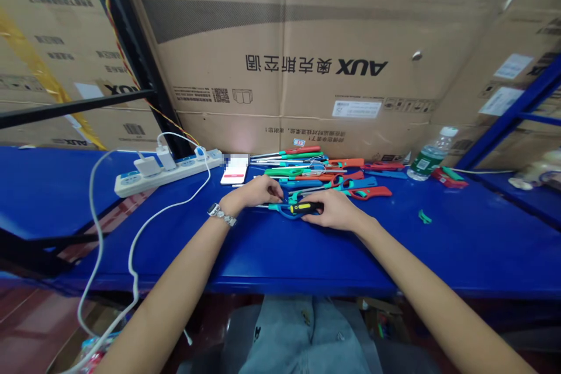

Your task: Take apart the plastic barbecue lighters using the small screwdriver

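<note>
My right hand (pixel 333 209) is closed round a black and yellow screwdriver (pixel 303 208), whose yellow end points left. Beneath and beside the screwdriver lies a blue and teal lighter (pixel 280 208) with a thin metal tube toward the left. My left hand (pixel 258 191), with a silver watch at the wrist, rests over that tube, its thumb and fingers pressed together; what they pinch is too small to make out. Just behind both hands, several long-nosed lighters (pixel 346 178) in red, orange, green and blue lie in a loose pile.
A white phone (pixel 235 170) and a white power strip (pixel 170 174) with chargers and cables are at the left. On the right stand a water bottle (pixel 432 155), a red item (pixel 449 177) and a small green piece (pixel 425 217). Large cartons (pixel 307 23) back the blue table (pixel 280 257).
</note>
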Motion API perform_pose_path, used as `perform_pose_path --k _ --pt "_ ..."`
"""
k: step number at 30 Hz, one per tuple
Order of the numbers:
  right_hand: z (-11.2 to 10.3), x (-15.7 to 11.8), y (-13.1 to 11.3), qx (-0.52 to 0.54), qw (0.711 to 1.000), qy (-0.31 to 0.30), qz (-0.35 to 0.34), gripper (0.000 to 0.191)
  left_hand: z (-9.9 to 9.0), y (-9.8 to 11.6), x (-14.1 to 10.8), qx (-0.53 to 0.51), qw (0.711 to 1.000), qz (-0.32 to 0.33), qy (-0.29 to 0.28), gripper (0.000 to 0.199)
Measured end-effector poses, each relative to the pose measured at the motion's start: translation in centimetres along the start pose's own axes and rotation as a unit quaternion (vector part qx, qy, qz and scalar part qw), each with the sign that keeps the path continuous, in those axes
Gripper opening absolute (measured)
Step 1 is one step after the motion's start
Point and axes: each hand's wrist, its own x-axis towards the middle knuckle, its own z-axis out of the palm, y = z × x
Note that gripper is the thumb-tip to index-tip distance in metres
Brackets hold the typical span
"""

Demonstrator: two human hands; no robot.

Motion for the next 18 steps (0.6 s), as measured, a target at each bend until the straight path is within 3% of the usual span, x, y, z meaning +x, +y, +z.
perform_pose_path --k 5,11,15,18 --pt "-0.3 0.1 -0.2 0.002 0.999 -0.004 0.032 0.036 0.4 0.2 -0.2 0.027 0.999 0.012 0.016 0.01" --pt "-0.2 0.0 -0.2 -0.004 0.999 -0.001 0.04 0.035 1.3 0.9 1.0 0.098 0.99 0.046 0.095 0.01" --pt "0.0 0.0 0.5 0.029 0.998 0.033 0.038 0.039 1.6 1.6 0.0 0.098 0.972 0.125 0.174 0.016" --pt "-0.2 0.2 1.3 0.118 0.989 0.093 0.017 0.028 2.3 2.6 -1.1 0.095 0.963 0.173 0.181 0.016"
